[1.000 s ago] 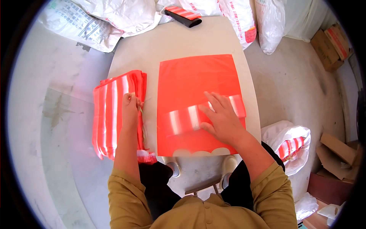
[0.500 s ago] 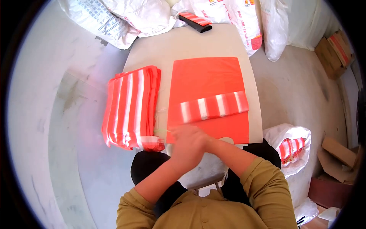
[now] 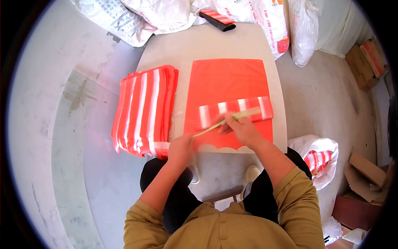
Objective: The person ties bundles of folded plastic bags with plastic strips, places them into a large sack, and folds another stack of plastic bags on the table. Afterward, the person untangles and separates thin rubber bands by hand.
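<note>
A flat red sheet (image 3: 227, 79) lies on the beige table (image 3: 166, 47), with a folded red-and-white striped strip (image 3: 206, 115) across its lower part. My right hand (image 3: 242, 129) is closed on a thin pale yellow-green strand (image 3: 211, 128) above the striped strip. The strand runs down to my left hand (image 3: 181, 148), which is closed round its other end at the table's front edge; its fingers are slightly blurred. To the left is a thick stack of folded striped bags (image 3: 143, 110).
A black and striped roll (image 3: 217, 20) lies at the table's back edge, before white sacks (image 3: 166, 14). On the floor at right stand an open white bag (image 3: 306, 145) with striped bundles, and cardboard boxes (image 3: 367, 172).
My hands came together in front of the red sheet, then moved apart with the strand stretched between them. My right hand is back over the striped strip. The view has shifted slightly.
</note>
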Action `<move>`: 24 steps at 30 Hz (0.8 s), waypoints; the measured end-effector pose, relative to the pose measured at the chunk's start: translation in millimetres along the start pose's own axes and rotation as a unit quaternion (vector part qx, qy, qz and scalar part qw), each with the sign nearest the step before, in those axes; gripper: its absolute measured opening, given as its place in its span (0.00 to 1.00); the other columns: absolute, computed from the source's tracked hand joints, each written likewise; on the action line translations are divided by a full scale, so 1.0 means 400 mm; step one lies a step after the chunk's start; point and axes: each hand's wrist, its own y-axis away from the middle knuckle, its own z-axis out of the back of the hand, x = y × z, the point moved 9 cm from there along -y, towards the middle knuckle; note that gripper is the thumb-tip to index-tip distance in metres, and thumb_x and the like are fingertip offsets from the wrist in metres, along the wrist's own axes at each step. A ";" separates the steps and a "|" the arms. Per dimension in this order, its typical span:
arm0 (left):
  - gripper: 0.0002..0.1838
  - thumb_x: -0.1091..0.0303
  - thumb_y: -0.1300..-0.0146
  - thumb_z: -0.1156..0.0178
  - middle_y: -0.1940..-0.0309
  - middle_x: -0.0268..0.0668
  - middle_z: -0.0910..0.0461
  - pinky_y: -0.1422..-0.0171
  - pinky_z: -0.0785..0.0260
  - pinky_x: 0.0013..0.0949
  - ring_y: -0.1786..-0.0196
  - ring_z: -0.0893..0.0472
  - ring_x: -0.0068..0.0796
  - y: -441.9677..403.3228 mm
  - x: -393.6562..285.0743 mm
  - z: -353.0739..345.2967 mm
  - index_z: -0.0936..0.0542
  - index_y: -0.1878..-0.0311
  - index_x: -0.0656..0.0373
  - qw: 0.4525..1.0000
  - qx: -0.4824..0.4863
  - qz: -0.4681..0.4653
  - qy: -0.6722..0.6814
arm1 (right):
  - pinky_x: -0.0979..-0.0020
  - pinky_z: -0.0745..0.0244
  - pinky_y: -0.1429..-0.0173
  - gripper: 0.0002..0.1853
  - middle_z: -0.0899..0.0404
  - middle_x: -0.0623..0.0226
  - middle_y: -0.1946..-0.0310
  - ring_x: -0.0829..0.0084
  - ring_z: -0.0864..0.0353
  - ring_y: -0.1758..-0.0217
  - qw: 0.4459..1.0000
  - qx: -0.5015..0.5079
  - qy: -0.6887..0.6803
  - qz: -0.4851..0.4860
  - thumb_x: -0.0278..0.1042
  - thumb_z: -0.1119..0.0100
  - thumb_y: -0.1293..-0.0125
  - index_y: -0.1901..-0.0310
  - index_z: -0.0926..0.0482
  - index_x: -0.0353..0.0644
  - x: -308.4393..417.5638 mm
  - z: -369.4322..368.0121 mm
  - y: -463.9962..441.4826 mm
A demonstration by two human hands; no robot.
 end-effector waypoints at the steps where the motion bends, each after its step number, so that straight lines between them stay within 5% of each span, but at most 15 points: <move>1: 0.11 0.66 0.30 0.46 0.73 0.48 0.21 0.60 0.30 0.46 0.66 0.22 0.53 0.007 -0.010 0.000 0.21 0.62 0.65 1.000 0.001 -0.004 0.016 | 0.71 0.25 0.50 0.18 0.18 0.63 0.57 0.76 0.20 0.56 0.999 -0.032 0.011 -0.002 0.42 0.50 0.23 0.44 0.22 0.37 0.005 0.020 -0.006; 3: 0.12 0.65 0.29 0.45 0.74 0.47 0.22 0.61 0.30 0.43 0.68 0.22 0.49 0.026 -0.040 -0.002 0.22 0.62 0.65 0.999 0.003 -0.011 0.048 | 0.75 0.26 0.57 0.16 0.24 0.64 0.47 0.79 0.23 0.62 0.969 -0.237 0.051 0.039 0.34 0.50 0.25 0.41 0.25 0.37 0.066 0.113 0.014; 5: 0.12 0.65 0.29 0.45 0.76 0.45 0.23 0.61 0.30 0.40 0.70 0.23 0.42 0.053 -0.092 -0.027 0.22 0.63 0.65 0.989 0.043 -0.024 0.136 | 0.75 0.26 0.59 0.18 0.26 0.63 0.44 0.79 0.24 0.62 0.938 -0.285 0.027 0.197 0.30 0.49 0.29 0.39 0.26 0.39 0.201 0.137 0.077; 7: 0.12 0.65 0.29 0.45 0.76 0.43 0.25 0.61 0.30 0.38 0.71 0.24 0.36 0.080 -0.144 -0.056 0.22 0.63 0.65 0.976 0.093 -0.033 0.192 | 0.73 0.26 0.59 0.21 0.27 0.63 0.42 0.77 0.23 0.59 0.901 -0.253 0.157 0.316 0.28 0.46 0.32 0.38 0.27 0.43 0.280 0.114 0.129; 9: 0.12 0.65 0.29 0.46 0.76 0.41 0.25 0.60 0.30 0.36 0.70 0.25 0.31 0.102 -0.196 -0.079 0.21 0.63 0.64 0.965 0.151 -0.037 0.210 | 0.68 0.24 0.59 0.19 0.23 0.64 0.45 0.72 0.21 0.55 0.847 -0.110 0.373 0.362 0.32 0.41 0.35 0.42 0.24 0.46 0.281 -0.013 0.162; 12: 0.11 0.66 0.28 0.46 0.72 0.40 0.21 0.59 0.29 0.35 0.67 0.22 0.32 0.119 -0.268 -0.035 0.20 0.62 0.63 0.956 0.153 -0.069 0.242 | 0.60 0.23 0.58 0.12 0.18 0.68 0.59 0.64 0.19 0.55 0.832 0.113 0.410 0.355 0.44 0.36 0.37 0.56 0.19 0.49 0.196 -0.210 0.185; 15: 0.11 0.66 0.29 0.45 0.72 0.40 0.20 0.59 0.29 0.34 0.66 0.21 0.31 0.155 -0.240 -0.017 0.20 0.62 0.64 0.958 0.199 -0.019 0.204 | 0.60 0.24 0.58 0.10 0.19 0.70 0.67 0.62 0.19 0.59 0.836 0.236 0.480 0.121 0.44 0.37 0.36 0.63 0.20 0.48 0.108 -0.190 0.164; 19: 0.12 0.63 0.30 0.43 0.74 0.40 0.23 0.61 0.30 0.34 0.69 0.23 0.33 0.219 -0.139 0.017 0.20 0.65 0.62 0.949 0.234 0.063 0.204 | 0.61 0.25 0.59 0.07 0.21 0.70 0.68 0.62 0.20 0.61 0.817 0.191 0.509 0.191 0.40 0.40 0.34 0.64 0.20 0.48 0.086 -0.120 0.167; 24: 0.15 0.66 0.29 0.43 0.80 0.29 0.30 0.67 0.36 0.28 0.73 0.31 0.17 0.259 -0.062 0.151 0.23 0.72 0.64 0.956 0.169 0.090 0.221 | 0.61 0.26 0.60 0.07 0.22 0.65 0.70 0.59 0.21 0.63 0.839 0.149 0.491 0.184 0.38 0.41 0.33 0.65 0.20 0.45 0.107 -0.050 0.178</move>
